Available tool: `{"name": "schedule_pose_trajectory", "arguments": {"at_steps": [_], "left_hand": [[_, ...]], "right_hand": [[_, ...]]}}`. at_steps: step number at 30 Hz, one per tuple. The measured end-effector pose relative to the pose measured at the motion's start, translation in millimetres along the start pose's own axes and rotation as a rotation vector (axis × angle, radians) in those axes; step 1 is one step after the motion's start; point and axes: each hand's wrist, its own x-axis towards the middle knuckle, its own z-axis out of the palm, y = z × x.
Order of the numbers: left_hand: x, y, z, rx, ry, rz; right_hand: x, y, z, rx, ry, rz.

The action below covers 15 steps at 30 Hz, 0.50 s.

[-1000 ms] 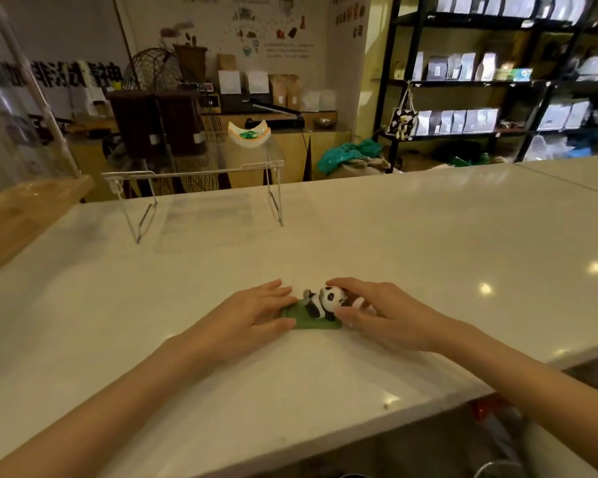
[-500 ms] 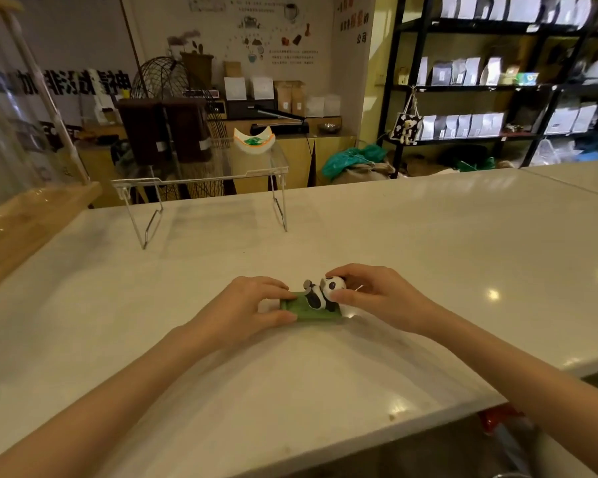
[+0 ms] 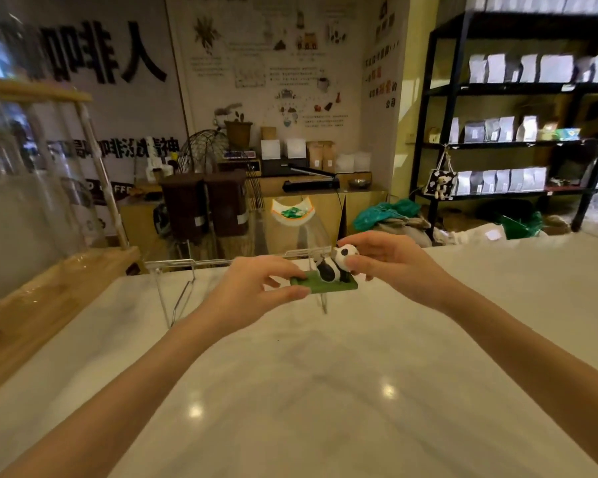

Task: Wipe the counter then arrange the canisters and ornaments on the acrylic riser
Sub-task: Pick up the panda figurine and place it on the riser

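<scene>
A panda ornament point(image 3: 332, 269), black and white on a flat green base, is in the air above the white counter point(image 3: 325, 391). My left hand point(image 3: 256, 288) pinches the left end of the green base. My right hand point(image 3: 390, 262) holds the panda's head from the right. Just behind the ornament stands the clear acrylic riser point(image 3: 194, 263), its right part hidden by my hands. A white, orange-rimmed ornament with green inside point(image 3: 292, 211) rests on the riser's top, towards its right end.
A wooden ledge point(image 3: 32, 312) with a glass screen runs along the counter's left side. Beyond the counter are brown bins point(image 3: 204, 205), a back counter with boxes and a black shelving rack point(image 3: 518, 139) of pouches at right.
Both hands have lifted the panda ornament off the counter and carried it forward and up towards the riser. The view has tilted upward.
</scene>
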Motion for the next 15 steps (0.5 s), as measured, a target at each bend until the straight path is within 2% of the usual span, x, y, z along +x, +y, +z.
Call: {"name": "schedule_pose_trajectory", "arguments": {"at_steps": [8,15], "left_hand": [[62.4,-28.7,-23.9,-0.029,0.139,-0.052],[99.9,-58.3,-17.9,-0.012,0.095,-0.165]], "right_hand": [[75.0,1.5,-6.1,0.102,0.057,-0.004],[118.4,28.0,0.8,0.054,0.123,0.113]]}}
